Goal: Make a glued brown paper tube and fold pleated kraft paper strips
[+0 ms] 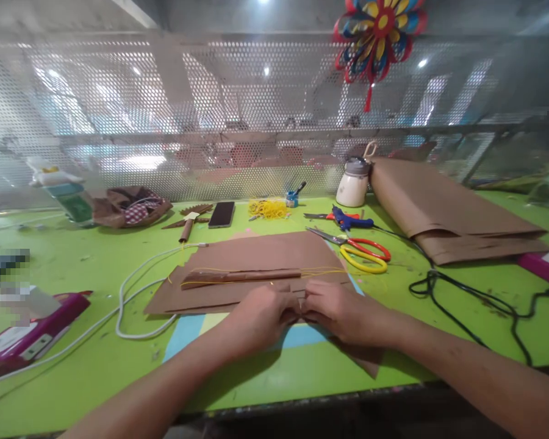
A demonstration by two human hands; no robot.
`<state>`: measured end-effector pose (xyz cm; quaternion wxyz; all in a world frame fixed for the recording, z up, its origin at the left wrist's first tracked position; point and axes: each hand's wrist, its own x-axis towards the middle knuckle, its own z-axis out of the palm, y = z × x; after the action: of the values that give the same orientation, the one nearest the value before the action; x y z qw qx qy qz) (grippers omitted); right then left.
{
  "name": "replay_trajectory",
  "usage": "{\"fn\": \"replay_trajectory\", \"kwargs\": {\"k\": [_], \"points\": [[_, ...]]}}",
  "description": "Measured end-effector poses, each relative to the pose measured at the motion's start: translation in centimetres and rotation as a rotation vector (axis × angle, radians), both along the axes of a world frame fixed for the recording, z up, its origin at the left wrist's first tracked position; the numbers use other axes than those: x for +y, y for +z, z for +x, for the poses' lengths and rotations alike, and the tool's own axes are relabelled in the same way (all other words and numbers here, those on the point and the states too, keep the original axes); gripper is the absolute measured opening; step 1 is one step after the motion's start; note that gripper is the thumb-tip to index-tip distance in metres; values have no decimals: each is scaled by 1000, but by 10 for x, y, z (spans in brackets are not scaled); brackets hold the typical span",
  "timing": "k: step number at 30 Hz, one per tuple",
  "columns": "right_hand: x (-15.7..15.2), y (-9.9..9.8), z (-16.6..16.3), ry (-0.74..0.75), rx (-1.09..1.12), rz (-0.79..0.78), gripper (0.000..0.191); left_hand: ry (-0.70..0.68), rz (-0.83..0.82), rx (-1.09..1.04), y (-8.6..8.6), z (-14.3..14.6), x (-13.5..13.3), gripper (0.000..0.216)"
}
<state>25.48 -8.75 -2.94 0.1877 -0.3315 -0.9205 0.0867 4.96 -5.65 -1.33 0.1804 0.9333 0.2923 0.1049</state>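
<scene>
My left hand [268, 311] and my right hand [338, 310] meet near the table's front, fingers pinched together on a piece of brown paper [368, 360]. One corner of that paper sticks out below my right wrist; most of it is hidden by my hands. Just beyond them lie large brown paper sheets [265, 250], on top of a blue and pale yellow sheet [185, 335]. A rolled brown paper tube [242, 276] with thin yellow string rests across the sheets.
Scissors [363, 253], a blue glue gun [350, 219] and its black cord [466, 299] lie to the right, before a large folded brown paper stack [448, 201]. Behind are a phone [222, 214], yellow string [269, 209] and a white jar [352, 183]. A white cable [119, 305] and purple power strip [36, 332] lie left.
</scene>
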Motion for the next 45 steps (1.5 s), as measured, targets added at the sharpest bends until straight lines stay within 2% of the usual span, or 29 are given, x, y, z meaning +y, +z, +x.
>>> {"fn": "replay_trajectory", "kwargs": {"k": [10, 18, 31, 45], "points": [[2, 7, 7, -12, -1, -81, 19, -26, 48, 36, 2, 3, 2, 19], [3, 4, 9, -46, 0, -59, 16, 32, 51, 91, 3, 3, 2, 16], [2, 4, 7, 9, -78, 71, 21, -67, 52, 40, 8, 0, 2, 15], [-3, 10, 12, -37, -104, -58, 17, -96, 50, 125, 14, -6, 5, 18]]}}
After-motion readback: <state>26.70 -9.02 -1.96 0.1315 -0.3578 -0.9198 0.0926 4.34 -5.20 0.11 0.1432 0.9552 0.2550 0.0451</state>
